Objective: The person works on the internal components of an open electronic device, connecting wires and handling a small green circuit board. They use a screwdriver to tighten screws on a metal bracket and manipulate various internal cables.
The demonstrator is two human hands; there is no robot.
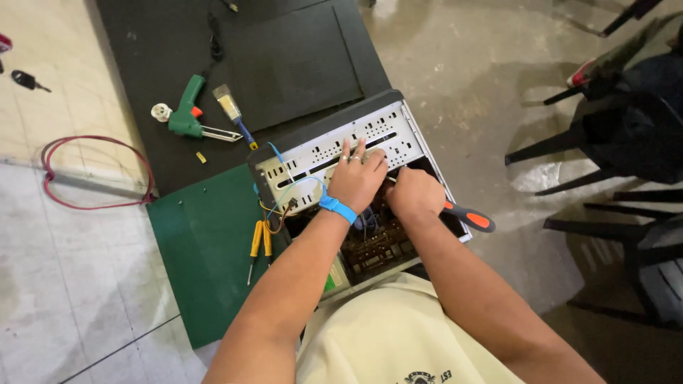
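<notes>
**Both hands inside an opened computer case**

Head view: the left hand (356, 179), blue strap at the wrist, lies open with fingers spread on the perforated grey metal computer case (334, 146). The right hand (415, 192) is closed around a black-and-orange-handled screwdriver (466, 215) over the brown circuit board (377, 242). The case sits on a green mat (206, 249) on a tiled floor; black plastic chairs (626, 128) stand nearby.

Left arm: my forearm comes up from 7 o'clock, bare, and it points toward 1 o'clock.
Left wrist: straight, with a blue band around it.
Left hand (356, 178): palm down, fingers stretched forward and pressed flat.
Right arm: it comes up from 5 o'clock and points toward 11 o'clock.
Right hand (415, 193): closed in a fist, knuckles up, just beside my left hand.
</notes>
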